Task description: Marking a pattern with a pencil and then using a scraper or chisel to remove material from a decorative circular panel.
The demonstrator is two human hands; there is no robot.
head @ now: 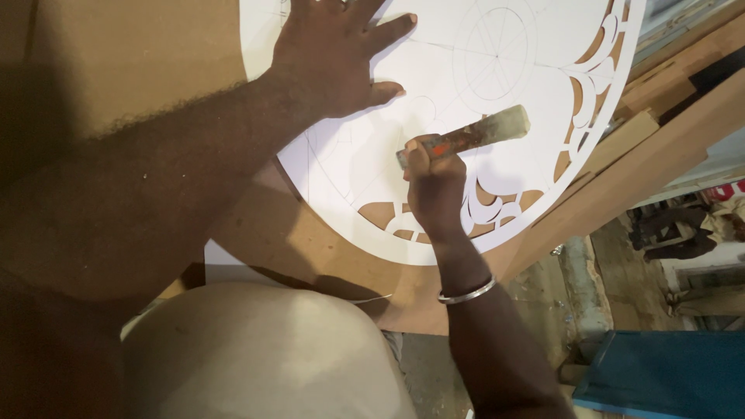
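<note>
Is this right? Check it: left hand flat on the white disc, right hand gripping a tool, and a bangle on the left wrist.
Not quite. The head view shows the bangle on the right wrist. The rest stands: left hand lies flat on the white disc, and right hand grips the tool.

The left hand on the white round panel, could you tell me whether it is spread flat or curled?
Spread flat: the left hand lies palm down on the white round panel, fingers splayed apart.
</note>
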